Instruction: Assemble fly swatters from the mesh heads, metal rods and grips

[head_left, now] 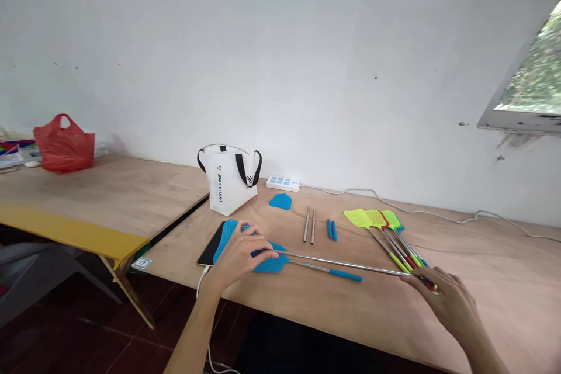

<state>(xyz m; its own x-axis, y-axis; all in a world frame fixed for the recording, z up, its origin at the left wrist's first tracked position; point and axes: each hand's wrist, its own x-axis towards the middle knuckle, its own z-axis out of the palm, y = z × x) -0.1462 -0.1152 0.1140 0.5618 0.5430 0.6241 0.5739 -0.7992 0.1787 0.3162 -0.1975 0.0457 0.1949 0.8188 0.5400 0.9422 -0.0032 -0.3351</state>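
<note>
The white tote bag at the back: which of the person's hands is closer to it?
Left. The left hand rests on the blue swatter heads just in front of the white tote bag. The right hand is far off to the bag's right, at the metal rod's end.

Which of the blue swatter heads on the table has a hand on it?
The large blue swatter head under the left hand, beside the phone. The small loose blue head near the power strip lies untouched.

Blue mesh swatter head (245,245) flat on table; steel rod (342,263) lying across.
</note>
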